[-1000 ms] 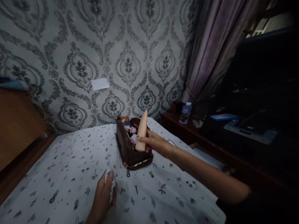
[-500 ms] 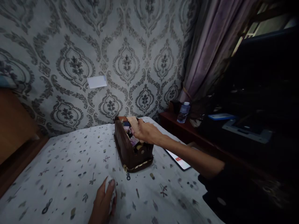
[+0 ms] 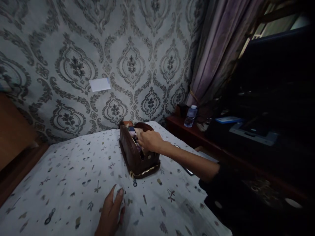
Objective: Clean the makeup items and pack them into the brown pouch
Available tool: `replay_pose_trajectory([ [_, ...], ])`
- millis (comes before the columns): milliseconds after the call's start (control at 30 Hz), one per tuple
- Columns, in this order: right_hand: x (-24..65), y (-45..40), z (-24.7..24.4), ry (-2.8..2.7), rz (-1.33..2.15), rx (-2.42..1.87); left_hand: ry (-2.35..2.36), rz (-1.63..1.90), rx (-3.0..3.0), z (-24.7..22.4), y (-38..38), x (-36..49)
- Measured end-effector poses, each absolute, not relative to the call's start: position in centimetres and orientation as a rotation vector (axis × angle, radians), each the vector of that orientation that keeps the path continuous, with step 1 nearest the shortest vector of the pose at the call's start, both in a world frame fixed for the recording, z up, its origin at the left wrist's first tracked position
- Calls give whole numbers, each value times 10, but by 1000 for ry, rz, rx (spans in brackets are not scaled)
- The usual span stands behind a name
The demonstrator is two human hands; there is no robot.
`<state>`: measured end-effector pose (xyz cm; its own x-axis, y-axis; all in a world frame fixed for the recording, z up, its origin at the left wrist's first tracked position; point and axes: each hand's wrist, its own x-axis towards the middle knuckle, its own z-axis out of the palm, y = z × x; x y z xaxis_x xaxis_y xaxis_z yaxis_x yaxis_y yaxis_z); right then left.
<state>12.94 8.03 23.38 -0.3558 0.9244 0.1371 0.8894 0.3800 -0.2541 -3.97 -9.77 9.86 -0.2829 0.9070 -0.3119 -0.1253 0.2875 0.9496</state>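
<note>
A dark brown zip bag (image 3: pixel 126 152) stands unzipped on a white patterned cloth (image 3: pixel 73 177), with a gold zip along its near edge. Small items (image 3: pixel 134 134) fill its inside, mostly too dark to name. Reaching over the bag's mouth, my right hand (image 3: pixel 149 141) is closed on a flat beige piece (image 3: pixel 138 131), partly hidden by the fingers and low in the opening. My left hand (image 3: pixel 112 206), nearer to me, is closed around something white and crumpled (image 3: pixel 117 191), like a tissue or cloth; it rests just above the patterned cloth.
A phone or tablet (image 3: pixel 189 171) lies right of the bag, mostly under my right forearm. A plastic bottle (image 3: pixel 190 116) stands on a reddish-brown ledge (image 3: pixel 179 126), near a blue-edged object (image 3: pixel 227 120). An orange-brown panel (image 3: pixel 17 131) rises at left; patterned wall behind.
My right hand has lowered the beige piece into the bag, so less of it shows. The left hand stays about where it was. The view has shifted slightly.
</note>
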Motion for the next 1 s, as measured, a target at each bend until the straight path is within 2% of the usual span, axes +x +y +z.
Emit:
replay_pose_trajectory([
  [333,138,74,229,-2584,-113,-1678,1481,1166,914,80,-94,-48],
  [733,142,73,228,-2595,-124,-1637,1494,1166,1021,90,-89,-55],
  [900,170,73,234,-2162,-33,-1515,1814,1039,1477,112,-78,-98],
  [1000,197,85,229,-1786,188,-1341,2076,767,1880,111,-72,-138],
])
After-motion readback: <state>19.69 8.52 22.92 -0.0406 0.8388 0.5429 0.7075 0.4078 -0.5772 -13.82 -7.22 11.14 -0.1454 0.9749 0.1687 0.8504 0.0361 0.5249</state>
